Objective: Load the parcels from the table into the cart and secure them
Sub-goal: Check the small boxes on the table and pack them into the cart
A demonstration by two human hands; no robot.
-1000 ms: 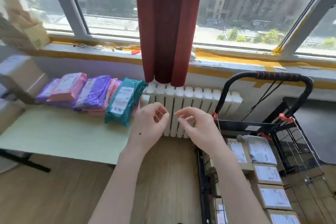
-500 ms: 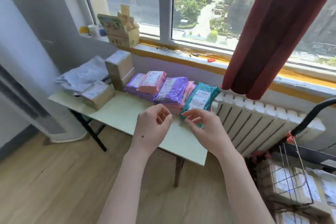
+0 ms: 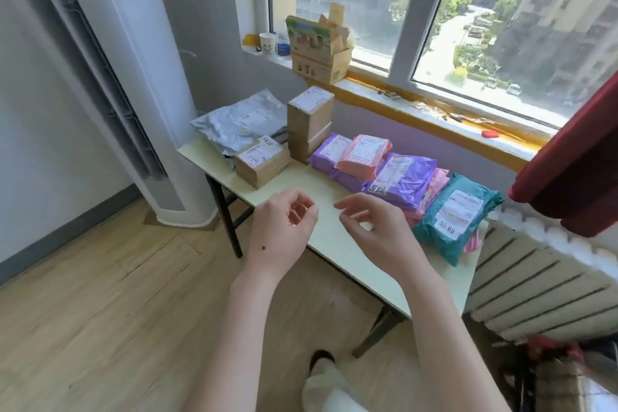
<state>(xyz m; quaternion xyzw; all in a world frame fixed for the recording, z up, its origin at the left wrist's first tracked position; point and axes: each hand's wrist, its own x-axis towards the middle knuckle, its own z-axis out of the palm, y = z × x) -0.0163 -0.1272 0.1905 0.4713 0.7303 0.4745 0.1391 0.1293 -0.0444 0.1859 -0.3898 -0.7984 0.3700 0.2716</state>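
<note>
Parcels lie along the pale green table (image 3: 321, 187): a teal bag (image 3: 454, 214), a purple bag (image 3: 401, 181), a pink bag (image 3: 364, 154), another purple bag (image 3: 329, 152), a low brown box (image 3: 261, 164), a stack of brown boxes (image 3: 309, 122) and grey mailers (image 3: 240, 120). My left hand (image 3: 284, 227) and my right hand (image 3: 371, 227) hover over the table's near edge with loosely curled fingers, holding nothing. Only a blurred corner of the cart (image 3: 568, 375) shows at the bottom right.
A tall white air conditioner (image 3: 140, 84) stands left of the table. A radiator (image 3: 541, 288) runs under the window sill, where an open cardboard box (image 3: 317, 53) and a paper cup (image 3: 267, 42) sit. A red curtain (image 3: 575, 174) hangs at right. My foot (image 3: 321, 381) is on the wooden floor.
My view has swung left from the cart to the table, bringing the brown boxes and grey mailers into sight. Both hands stay raised together and empty, now over the table.
</note>
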